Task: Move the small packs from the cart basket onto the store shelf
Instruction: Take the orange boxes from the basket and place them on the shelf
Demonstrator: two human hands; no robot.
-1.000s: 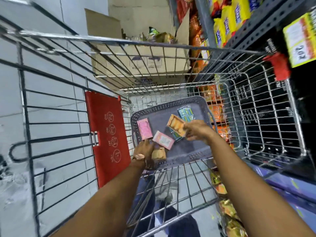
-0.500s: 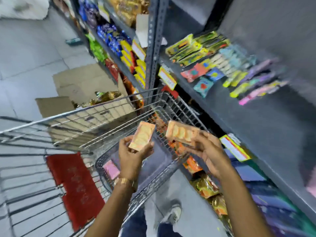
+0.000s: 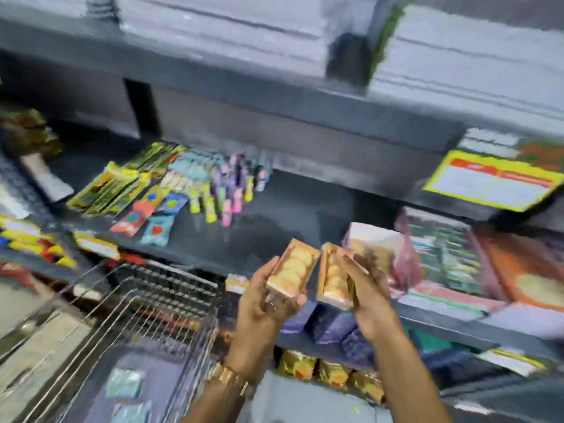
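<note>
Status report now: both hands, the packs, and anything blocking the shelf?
Left hand holds one biscuit pack. Right hand holds second pack. Both raised before shelf; bare patch ahead, nothing blocking.

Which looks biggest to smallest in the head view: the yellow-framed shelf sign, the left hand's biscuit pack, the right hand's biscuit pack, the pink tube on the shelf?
1. Yellow-framed shelf sign, largest.
2. The biscuit pack in the left hand and the biscuit pack in the right hand: these look alike, so I won't rank them.
3. Pink tube, smallest, though it lies farther off and blurred.
</note>
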